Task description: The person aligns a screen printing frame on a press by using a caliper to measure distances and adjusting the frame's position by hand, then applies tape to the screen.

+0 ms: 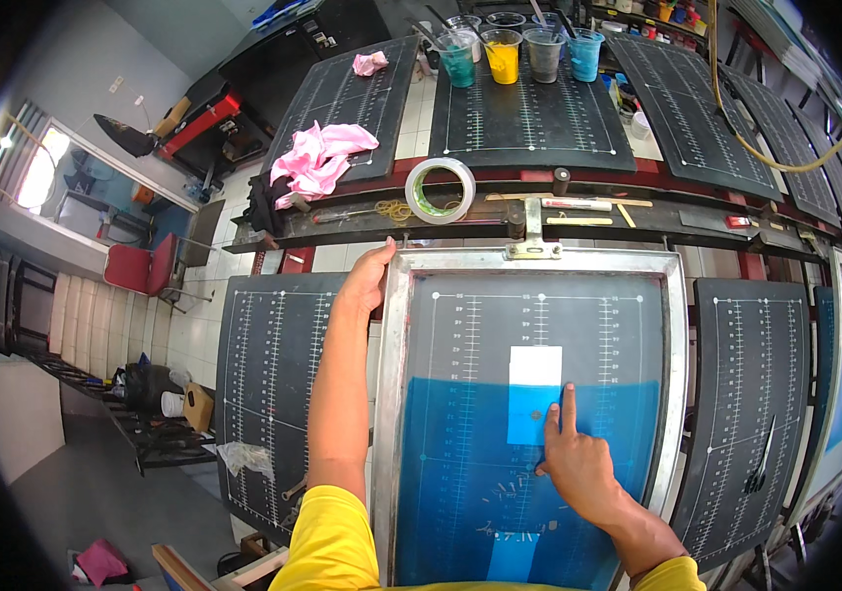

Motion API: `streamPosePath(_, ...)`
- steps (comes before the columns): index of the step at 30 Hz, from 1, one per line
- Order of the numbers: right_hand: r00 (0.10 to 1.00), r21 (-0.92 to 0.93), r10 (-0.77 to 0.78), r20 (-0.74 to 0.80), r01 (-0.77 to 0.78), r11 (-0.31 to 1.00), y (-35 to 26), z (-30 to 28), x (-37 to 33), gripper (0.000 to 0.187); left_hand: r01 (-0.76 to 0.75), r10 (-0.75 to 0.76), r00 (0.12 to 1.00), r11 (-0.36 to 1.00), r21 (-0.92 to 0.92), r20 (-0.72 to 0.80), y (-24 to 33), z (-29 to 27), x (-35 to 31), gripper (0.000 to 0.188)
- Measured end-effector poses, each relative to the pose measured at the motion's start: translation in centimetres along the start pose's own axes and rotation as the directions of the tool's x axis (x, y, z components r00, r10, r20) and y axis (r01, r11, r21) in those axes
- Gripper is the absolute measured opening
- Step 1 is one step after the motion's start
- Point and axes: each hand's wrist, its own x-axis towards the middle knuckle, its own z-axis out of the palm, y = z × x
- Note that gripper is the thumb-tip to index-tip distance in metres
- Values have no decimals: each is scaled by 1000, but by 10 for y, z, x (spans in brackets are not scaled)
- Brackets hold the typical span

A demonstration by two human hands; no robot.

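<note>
A screen printing frame [679, 394] with a metal border lies in front of me over a dark, ruled pallet. Blue coating covers the lower part of its mesh [460, 424]; the upper part is see-through. Under the mesh a white rectangular sheet [536, 364] shows, its lower half tinted blue. My left hand [370, 279] grips the frame's far left corner, some fingers hidden. With two fingers stretched out, my right hand [581, 458] is at the mesh beside the sheet's right edge; its other fingers are bent. A metal clamp [534, 241] meets the frame's far edge.
Tape [440, 192] sits on the rail beyond the frame. Cups of ink, including a yellow one [503, 59], stand on a far pallet. Pink cloth [317, 163] lies at far left, scissors [762, 463] on the right pallet. A hose [736, 128] hangs at upper right.
</note>
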Motion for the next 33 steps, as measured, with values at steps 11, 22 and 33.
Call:
streamPosePath(11, 1000, -7, -8, -8, 8, 1000, 1, 3, -1, 94, -192, 245, 950, 947, 255, -192, -19, 9, 4, 39)
streamPosePath(22, 999, -31, -4, -39, 2, 1000, 1, 5, -2, 95, -250, 342, 918, 893, 375, -202, -25, 5, 14, 39)
streamPosePath(33, 1000, 2, 2, 31, -2, 1000, 2, -4, -2, 93, -286, 746, 632, 475, 832, -208, -24, 29, -5, 31)
